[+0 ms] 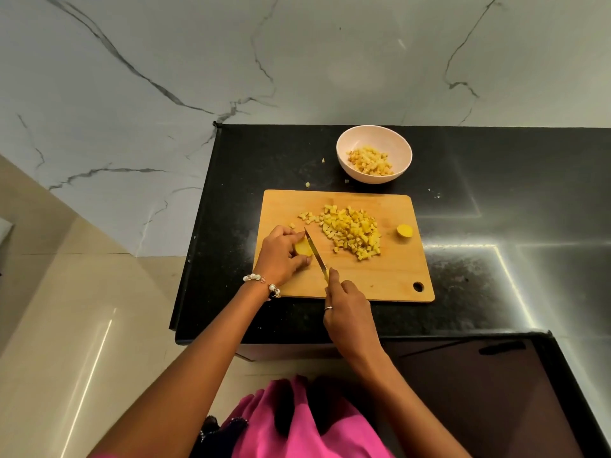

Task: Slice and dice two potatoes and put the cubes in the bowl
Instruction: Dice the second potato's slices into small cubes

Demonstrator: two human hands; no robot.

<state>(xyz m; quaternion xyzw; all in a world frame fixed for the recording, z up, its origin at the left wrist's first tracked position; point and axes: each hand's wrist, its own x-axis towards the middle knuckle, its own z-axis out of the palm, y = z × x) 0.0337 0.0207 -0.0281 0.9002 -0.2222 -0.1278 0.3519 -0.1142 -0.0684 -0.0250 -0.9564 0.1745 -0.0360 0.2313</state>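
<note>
Potato piece sits at the left end of the wooden cutting board, and the left hand is clamped over it, fingers curled round its top and far side, thumb tucked against the near side. Its cut yellow face looks toward the blade. The knife stands right against that face, tip pointing away from the person, blade running back to a yellow handle. The right hand grips that handle, fingers wrapped tight, forefinger stretched along the top toward the blade. One ring on this hand, a pearl bracelet on the left wrist.

Just right of the knife lies a heap of potato cubes, too many to count, spread over the board's middle. Near the right edge sits one rounded potato end, apart from the heap. A hanging hole shows in the board's near right corner.

Beyond the board, on the black desk, stands one pale bowl with more cubes in it. Three stray bits lie on the desk between bowl and board's left side. Marble wall behind.
</note>
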